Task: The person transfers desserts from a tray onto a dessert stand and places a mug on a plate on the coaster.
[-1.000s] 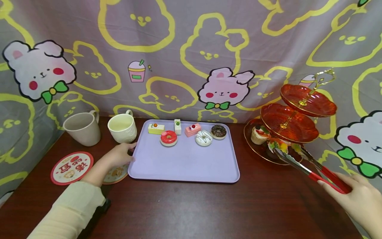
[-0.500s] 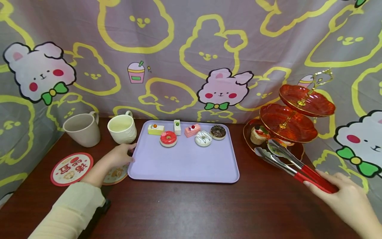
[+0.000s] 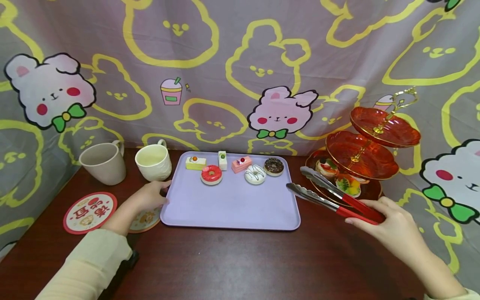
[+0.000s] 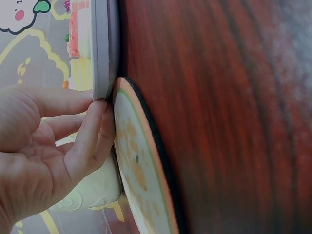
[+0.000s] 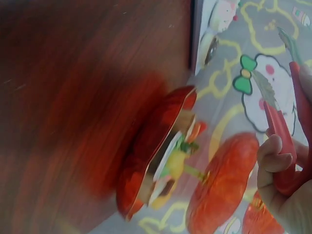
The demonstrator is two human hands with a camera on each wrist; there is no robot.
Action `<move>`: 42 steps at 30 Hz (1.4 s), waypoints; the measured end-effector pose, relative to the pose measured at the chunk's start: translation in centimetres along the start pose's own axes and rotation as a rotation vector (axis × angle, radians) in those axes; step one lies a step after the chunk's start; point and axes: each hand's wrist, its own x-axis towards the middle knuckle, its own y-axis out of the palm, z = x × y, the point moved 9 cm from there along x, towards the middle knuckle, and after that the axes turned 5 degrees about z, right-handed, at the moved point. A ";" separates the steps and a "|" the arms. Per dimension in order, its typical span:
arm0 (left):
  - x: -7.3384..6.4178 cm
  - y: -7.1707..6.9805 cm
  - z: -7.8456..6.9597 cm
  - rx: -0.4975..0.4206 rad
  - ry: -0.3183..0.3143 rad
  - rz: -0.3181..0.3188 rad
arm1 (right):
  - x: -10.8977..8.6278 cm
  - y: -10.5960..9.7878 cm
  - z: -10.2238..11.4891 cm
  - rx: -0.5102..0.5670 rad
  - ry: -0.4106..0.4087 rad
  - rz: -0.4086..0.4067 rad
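Note:
My left hand [image 3: 150, 193] pinches the left rim of the lilac tray [image 3: 232, 210], which the left wrist view shows between thumb and fingers. My right hand [image 3: 393, 225] grips red-handled metal tongs [image 3: 361, 208], their arms spread with nothing between them. Their tips point left, one overlapping the tray's right edge in the head view. On the tray's far half sit a red-iced donut [image 3: 211, 174], a white donut [image 3: 255, 174], a chocolate donut [image 3: 274, 166] and small yellow [image 3: 196, 163], white [image 3: 223, 161] and pink [image 3: 241, 164] cakes.
A red three-tier stand [image 3: 361, 154] is at right, with a fruit-topped tart [image 3: 348, 186] and cupcake [image 3: 325, 168] on its bottom plate. At left are a grey mug [image 3: 105, 162], cream cup [image 3: 153, 161] and two coasters, one red-rimmed [image 3: 91, 212]. A patterned curtain hangs behind.
My right hand has moved the tongs left, away from the stand's bottom plate toward the tray. The fruit-topped tart shows again. My left hand stays at the tray rim.

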 end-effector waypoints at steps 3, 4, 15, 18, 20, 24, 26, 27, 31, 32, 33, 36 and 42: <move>0.0 -0.1 -0.1 0.004 0.002 -0.001 | 1.2 0.8 0.8 0.009 -0.032 0.015; 0.0 -0.1 -0.2 0.008 0.004 -0.002 | 1.6 1.1 1.1 0.013 -0.039 0.025; 0.0 -0.1 0.1 0.021 0.005 -0.003 | 5.8 4.5 4.8 0.100 -0.107 0.156; 0.0 -0.1 0.0 0.020 0.005 -0.001 | 6.9 5.7 5.8 0.127 -0.102 0.217; 0.0 -0.1 0.0 0.017 0.007 0.000 | 7.7 6.4 6.5 0.142 -0.109 0.239; 0.0 -0.2 -0.2 0.018 0.020 -0.004 | 9.1 7.8 8.1 0.145 -0.157 0.239; -0.1 -0.2 -0.1 0.017 0.021 -0.006 | 9.6 8.6 8.9 0.149 -0.176 0.248; -0.1 -0.2 -0.1 0.016 0.019 -0.006 | 9.9 8.9 9.2 0.154 -0.187 0.250; -0.1 -0.1 0.0 0.001 0.002 0.003 | 10.6 10.2 10.7 0.185 -0.224 0.273; -0.1 -0.1 0.1 -0.001 -0.001 0.005 | 10.8 10.5 11.1 0.192 -0.232 0.279; -0.1 -0.1 0.1 -0.001 -0.002 0.006 | 10.9 10.8 11.5 0.201 -0.240 0.286; 0.0 -0.1 0.0 0.000 0.001 0.001 | 11.3 11.7 12.5 0.209 -0.260 0.302; 0.1 0.1 0.1 0.004 -0.003 0.007 | 11.9 13.4 14.2 0.187 -0.296 0.342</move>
